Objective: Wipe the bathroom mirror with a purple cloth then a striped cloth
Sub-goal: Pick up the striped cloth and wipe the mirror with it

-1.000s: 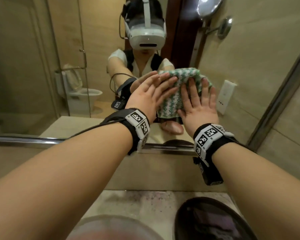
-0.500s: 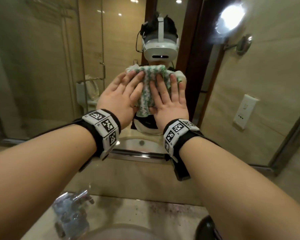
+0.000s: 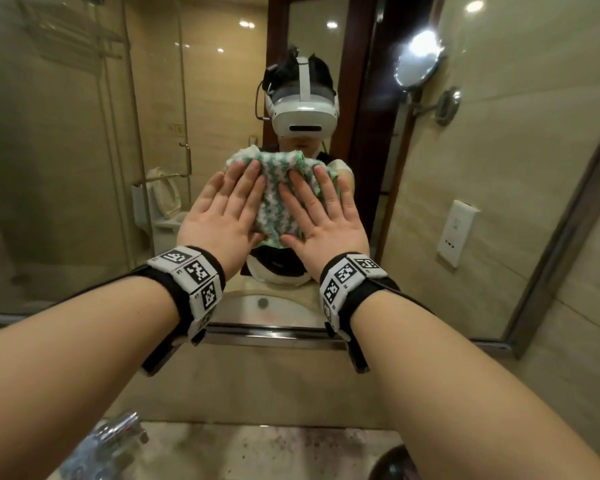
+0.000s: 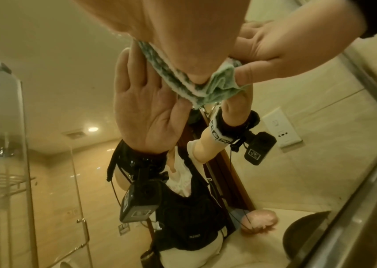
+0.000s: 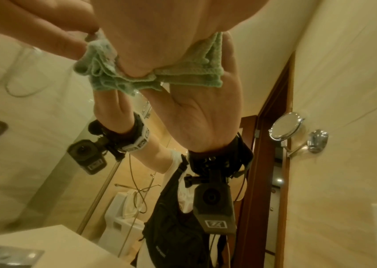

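Note:
A green-and-white striped cloth (image 3: 278, 192) lies flat against the bathroom mirror (image 3: 84, 174), just below my reflected headset. My left hand (image 3: 232, 195) presses its left part with straight fingers. Beside it, my right hand (image 3: 317, 202) presses the right part, palm flat. In the left wrist view the cloth (image 4: 182, 79) is squeezed between my left palm (image 4: 182, 27) and the glass, and the right hand's fingers (image 4: 263, 54) lie on its edge. The right wrist view shows folded cloth (image 5: 194, 72) under my right hand (image 5: 148, 36). No purple cloth shows clearly.
The mirror's metal lower frame (image 3: 274, 336) runs below my wrists. A chrome faucet (image 3: 108, 441) and a speckled counter (image 3: 257, 452) lie beneath, with a dark bowl (image 3: 395, 462) at the lower right. A pinkish bundle (image 4: 258, 223) on the counter shows in the reflection.
Both hands slid the striped cloth leftward across the mirror, from near the reflected wall socket to in front of my reflection. They stay flat on it.

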The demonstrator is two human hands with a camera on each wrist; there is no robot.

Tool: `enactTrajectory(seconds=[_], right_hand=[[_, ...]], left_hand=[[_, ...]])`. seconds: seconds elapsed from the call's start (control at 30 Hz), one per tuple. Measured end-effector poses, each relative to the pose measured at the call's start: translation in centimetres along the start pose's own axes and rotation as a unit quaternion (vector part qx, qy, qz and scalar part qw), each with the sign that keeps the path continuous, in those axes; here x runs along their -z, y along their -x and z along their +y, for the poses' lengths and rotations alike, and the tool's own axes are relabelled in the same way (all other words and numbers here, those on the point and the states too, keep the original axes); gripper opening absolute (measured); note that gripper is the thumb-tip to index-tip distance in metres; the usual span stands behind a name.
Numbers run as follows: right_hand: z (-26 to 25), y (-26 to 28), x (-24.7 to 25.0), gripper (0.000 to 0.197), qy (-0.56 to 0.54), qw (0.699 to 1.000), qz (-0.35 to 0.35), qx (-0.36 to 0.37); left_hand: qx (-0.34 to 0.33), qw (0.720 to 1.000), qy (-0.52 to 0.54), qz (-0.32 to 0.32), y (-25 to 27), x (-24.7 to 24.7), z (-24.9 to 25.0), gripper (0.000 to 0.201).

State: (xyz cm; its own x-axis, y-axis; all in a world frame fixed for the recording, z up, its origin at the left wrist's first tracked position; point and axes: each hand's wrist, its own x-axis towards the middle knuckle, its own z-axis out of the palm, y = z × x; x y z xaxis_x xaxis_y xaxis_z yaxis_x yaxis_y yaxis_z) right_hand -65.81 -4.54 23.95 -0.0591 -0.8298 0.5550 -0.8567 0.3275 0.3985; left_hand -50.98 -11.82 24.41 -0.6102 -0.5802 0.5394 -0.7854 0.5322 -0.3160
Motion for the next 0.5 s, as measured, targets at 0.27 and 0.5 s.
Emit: enactTrajectory(seconds=[0.27,0.5], right_hand=[[7.3,3.3,-0.8,0.072,0.015,0.997,-0.031,-0.067],[13.7,6.4,-1.0,0.069,0.016,0.989,-0.069,-0.126]], left_hand=[[-0.101,0.993,-0.017,0.057,-3.0,2.1,6.0,0.075],[-0.156,0.984,-0.014,0.09,-6.0,3.7,13.0,0.078]])
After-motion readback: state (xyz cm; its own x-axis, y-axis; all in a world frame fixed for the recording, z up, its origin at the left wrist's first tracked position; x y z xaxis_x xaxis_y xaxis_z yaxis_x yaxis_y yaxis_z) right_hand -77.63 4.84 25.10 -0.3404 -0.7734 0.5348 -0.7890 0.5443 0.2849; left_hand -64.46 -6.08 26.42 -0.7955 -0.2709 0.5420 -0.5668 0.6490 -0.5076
